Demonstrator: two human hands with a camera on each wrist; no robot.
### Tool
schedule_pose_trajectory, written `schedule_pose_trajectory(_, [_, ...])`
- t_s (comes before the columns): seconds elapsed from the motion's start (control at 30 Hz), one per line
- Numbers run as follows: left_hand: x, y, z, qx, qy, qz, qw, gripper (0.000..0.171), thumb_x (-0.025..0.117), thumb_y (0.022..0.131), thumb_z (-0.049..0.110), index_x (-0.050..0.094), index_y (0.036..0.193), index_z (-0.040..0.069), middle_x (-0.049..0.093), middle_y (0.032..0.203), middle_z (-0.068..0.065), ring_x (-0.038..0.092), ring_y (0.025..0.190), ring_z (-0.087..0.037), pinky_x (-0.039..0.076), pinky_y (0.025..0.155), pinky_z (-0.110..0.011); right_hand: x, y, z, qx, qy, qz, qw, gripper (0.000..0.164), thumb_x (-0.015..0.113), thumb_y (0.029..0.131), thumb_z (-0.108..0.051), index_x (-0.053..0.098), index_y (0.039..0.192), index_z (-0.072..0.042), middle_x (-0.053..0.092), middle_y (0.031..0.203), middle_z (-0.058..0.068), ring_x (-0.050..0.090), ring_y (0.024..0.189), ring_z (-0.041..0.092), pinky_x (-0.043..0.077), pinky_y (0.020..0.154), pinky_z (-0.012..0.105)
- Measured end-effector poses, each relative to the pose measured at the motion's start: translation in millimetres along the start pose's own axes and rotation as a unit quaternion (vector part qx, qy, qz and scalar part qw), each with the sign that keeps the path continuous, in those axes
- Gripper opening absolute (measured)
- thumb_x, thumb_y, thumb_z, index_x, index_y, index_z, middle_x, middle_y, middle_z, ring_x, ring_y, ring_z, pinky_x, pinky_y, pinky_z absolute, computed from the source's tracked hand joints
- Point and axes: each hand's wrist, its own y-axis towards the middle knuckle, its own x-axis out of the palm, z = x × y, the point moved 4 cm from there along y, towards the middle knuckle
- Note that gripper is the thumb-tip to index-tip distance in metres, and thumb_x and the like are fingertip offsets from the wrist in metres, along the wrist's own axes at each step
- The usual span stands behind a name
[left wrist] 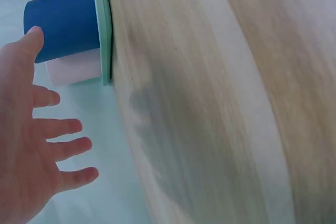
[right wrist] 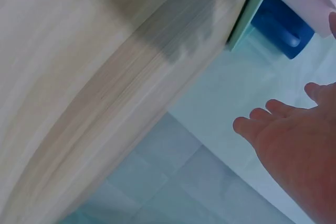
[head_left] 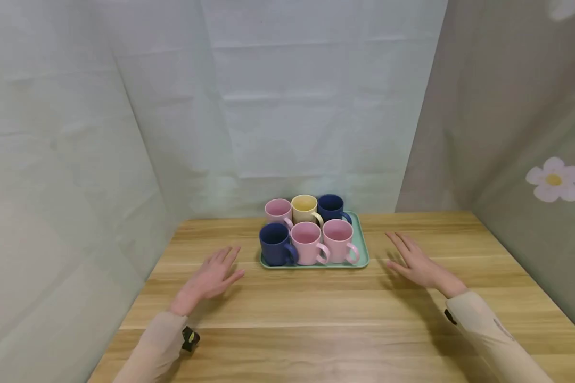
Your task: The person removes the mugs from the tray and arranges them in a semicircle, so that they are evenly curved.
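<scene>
Several mugs stand upright in two rows on a mint-green tray (head_left: pixel 360 239) toward the back of the table. The front row has a navy mug (head_left: pixel 272 247) on the left, then a pink mug (head_left: pixel 304 247) and another pink mug (head_left: pixel 336 243). Behind them are a mauve-pink mug (head_left: pixel 275 210), a pale yellow mug (head_left: pixel 303 210) and a second navy mug (head_left: pixel 329 207). My left hand (head_left: pixel 211 276), fingers spread and holding nothing, hovers left of the tray. To the tray's right, my right hand (head_left: pixel 419 266) is likewise spread over the table and holds nothing.
The wooden table (head_left: pixel 306 319) stretches in front of the tray. Pale cloth (head_left: pixel 316 117) hangs behind and at the left, with a darker flowered cloth (head_left: pixel 498 133) at the right. A small black object (head_left: pixel 190 339) sits by the left sleeve.
</scene>
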Motion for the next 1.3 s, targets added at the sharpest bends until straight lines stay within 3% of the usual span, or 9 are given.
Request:
schedule_pose_trajectory(0.37, [4.5,13.2,3.5,-0.006,-0.074,-0.028,0.9969,0.069,0.043,0.1,0.047,0.024,0.153,0.006,0.035,0.15,-0.029,0.035,0.137,-0.046,0.031,0.113,-0.06,8.2,12.0,-6.9,0.009,0.065,-0.005,0.998,0.071,0.057,0.097,-0.021,0.017,0.154,-0.008,0.023,0.155,0.029,0.024,0.14,0.05,0.025,0.109,0.07])
schedule_pose_trajectory(0.47, [7.0,18.2,6.1,-0.008,-0.099,-0.035,0.9945,0.067,0.046,0.1,0.043,0.025,0.152,0.005,0.036,0.149,-0.029,0.036,0.137,-0.046,0.03,0.114,-0.059,10.6,15.5,-7.3,0.013,0.095,0.006,0.995,0.067,0.057,0.097,-0.02,0.021,0.153,-0.005,0.029,0.153,0.028,0.032,0.137,0.048,0.032,0.109,0.066])
schedule_pose_trajectory(0.63, [14.3,30.4,10.9,-0.004,-0.151,-0.038,0.9878,0.066,0.052,0.1,0.032,0.027,0.15,-0.002,0.042,0.146,-0.029,0.041,0.134,-0.044,0.034,0.112,-0.057,15.9,24.3,-8.2,0.027,0.195,0.021,0.98,0.059,0.056,0.097,-0.013,0.029,0.149,0.0,0.042,0.143,0.032,0.044,0.128,0.049,0.041,0.103,0.062])
schedule_pose_trajectory(0.77, [19.2,39.7,13.0,-0.014,-0.211,-0.035,0.9768,0.064,0.056,0.098,0.023,0.028,0.147,-0.008,0.049,0.138,-0.03,0.051,0.125,-0.043,0.042,0.105,-0.057,21.1,33.5,-11.4,0.029,0.259,0.021,0.965,0.057,0.057,0.096,-0.008,0.032,0.145,0.005,0.048,0.137,0.034,0.049,0.124,0.05,0.045,0.101,0.057])
schedule_pose_trajectory(0.9, [22.0,47.6,14.1,-0.029,-0.253,-0.028,0.9665,0.063,0.059,0.096,0.018,0.03,0.146,-0.009,0.055,0.132,-0.029,0.057,0.116,-0.04,0.048,0.1,-0.054,26.0,41.6,-15.8,0.028,0.295,0.017,0.955,0.055,0.056,0.096,-0.008,0.033,0.143,0.008,0.053,0.132,0.033,0.052,0.122,0.048,0.052,0.099,0.036])
schedule_pose_trajectory(0.97, [23.1,51.5,15.6,-0.034,-0.267,-0.026,0.9627,0.063,0.06,0.095,0.017,0.032,0.145,-0.01,0.057,0.129,-0.028,0.059,0.112,-0.038,0.05,0.098,-0.052,27.7,44.3,-18.4,0.038,0.315,0.016,0.948,0.053,0.057,0.096,-0.01,0.036,0.142,0.007,0.056,0.13,0.031,0.054,0.121,0.046,0.052,0.095,0.023])
schedule_pose_trajectory(1.03, [24.3,55.1,16.8,-0.042,-0.277,-0.021,0.9598,0.062,0.061,0.094,0.017,0.035,0.143,-0.011,0.059,0.125,-0.028,0.061,0.108,-0.036,0.052,0.096,-0.05,29.1,46.5,-21.8,0.054,0.325,0.017,0.944,0.049,0.058,0.096,-0.012,0.041,0.138,0.007,0.059,0.127,0.029,0.056,0.119,0.044,0.051,0.092,0.018])
schedule_pose_trajectory(1.3, [36.8,63.8,17.2,-0.067,-0.288,0.003,0.9555,0.057,0.068,0.088,0.013,0.046,0.132,-0.016,0.065,0.112,-0.026,0.065,0.096,-0.032,0.056,0.088,-0.046,43.7,53.4,-32.0,0.127,0.346,-0.009,0.929,0.036,0.056,0.098,-0.025,0.06,0.12,0.003,0.066,0.114,0.021,0.062,0.101,0.023,0.054,0.093,0.037])
